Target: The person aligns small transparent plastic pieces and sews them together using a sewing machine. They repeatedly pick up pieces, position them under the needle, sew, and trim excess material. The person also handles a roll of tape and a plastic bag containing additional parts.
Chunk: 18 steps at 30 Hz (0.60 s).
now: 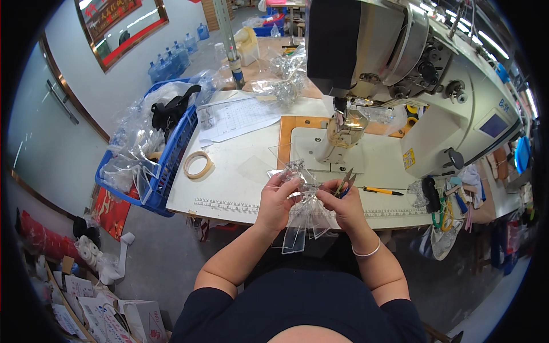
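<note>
My left hand (278, 201) is closed, its fingers pinching a bunch of clear plastic pieces (307, 212) at the table's front edge. The flat, see-through pieces fan out and hang down between my hands over the edge. My right hand (345, 207) is closed around a small pair of scissors (347, 182), blades pointing up and away from me. Its thumb and fingertips also meet the plastic from the right. Exactly where the fingers grip the clear pieces is hard to make out. Just beyond both hands stands the sewing machine's post (337, 143).
A large sewing machine (474, 123) occupies the right side. On the white table (229, 197) lie a tape roll (198, 165), a paper sheet (240, 121) and an orange pen (382, 191). At the left is a blue basket (174, 154) of plastic bags; tools hang at the right edge.
</note>
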Available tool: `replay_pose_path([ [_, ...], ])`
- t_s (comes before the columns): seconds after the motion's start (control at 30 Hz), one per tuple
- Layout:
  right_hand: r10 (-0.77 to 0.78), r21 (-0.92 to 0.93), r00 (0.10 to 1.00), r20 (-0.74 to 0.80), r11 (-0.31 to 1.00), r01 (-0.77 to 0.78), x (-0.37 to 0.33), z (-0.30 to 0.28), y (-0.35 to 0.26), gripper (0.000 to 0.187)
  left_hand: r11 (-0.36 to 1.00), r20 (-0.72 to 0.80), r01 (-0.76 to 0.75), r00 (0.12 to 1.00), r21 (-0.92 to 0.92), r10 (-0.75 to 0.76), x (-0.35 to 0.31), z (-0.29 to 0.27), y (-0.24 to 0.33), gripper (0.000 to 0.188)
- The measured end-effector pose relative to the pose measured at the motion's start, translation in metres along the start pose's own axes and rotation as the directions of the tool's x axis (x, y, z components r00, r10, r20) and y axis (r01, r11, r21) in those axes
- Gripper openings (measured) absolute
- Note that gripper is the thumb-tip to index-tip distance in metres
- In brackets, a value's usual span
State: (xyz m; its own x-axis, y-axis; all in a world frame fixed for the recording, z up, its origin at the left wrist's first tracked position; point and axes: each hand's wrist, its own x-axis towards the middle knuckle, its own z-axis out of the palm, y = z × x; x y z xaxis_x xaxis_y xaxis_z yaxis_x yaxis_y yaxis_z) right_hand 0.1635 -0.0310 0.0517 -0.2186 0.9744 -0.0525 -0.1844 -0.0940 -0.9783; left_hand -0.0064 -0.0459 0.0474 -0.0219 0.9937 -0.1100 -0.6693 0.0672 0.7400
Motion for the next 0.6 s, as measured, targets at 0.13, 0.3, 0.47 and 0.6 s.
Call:
replay_pose_path([
  [0.13, -0.019, 0.000, 1.000, -0.024, 1.000, 0.019, -0.003, 0.000, -0.004, 0.023, 0.994, 0.067, 0.071, 0.996, -0.087, -0.066, -0.001, 0.000, 0.008, 0.026],
  [0.3, -0.107, -0.092, 0.992, -0.074, 0.991, 0.100, -0.002, 0.002, 0.000, 0.021, 1.000, 0.066, 0.003, 0.998, -0.016, -0.002, 0.001, -0.003, -0.001, 0.031],
  [0.47, -0.076, -0.058, 0.996, -0.046, 0.996, 0.073, 0.000, 0.000, 0.000, 0.022, 0.998, 0.021, -0.041, 0.999, 0.052, 0.040, 0.009, -0.003, -0.007, 0.035],
  [0.6, 0.049, 0.157, 0.999, 0.012, 0.986, -0.051, 0.002, -0.006, 0.001, 0.021, 0.989, -0.018, -0.125, 0.992, 0.077, 0.126, 0.011, -0.002, -0.007, 0.034],
])
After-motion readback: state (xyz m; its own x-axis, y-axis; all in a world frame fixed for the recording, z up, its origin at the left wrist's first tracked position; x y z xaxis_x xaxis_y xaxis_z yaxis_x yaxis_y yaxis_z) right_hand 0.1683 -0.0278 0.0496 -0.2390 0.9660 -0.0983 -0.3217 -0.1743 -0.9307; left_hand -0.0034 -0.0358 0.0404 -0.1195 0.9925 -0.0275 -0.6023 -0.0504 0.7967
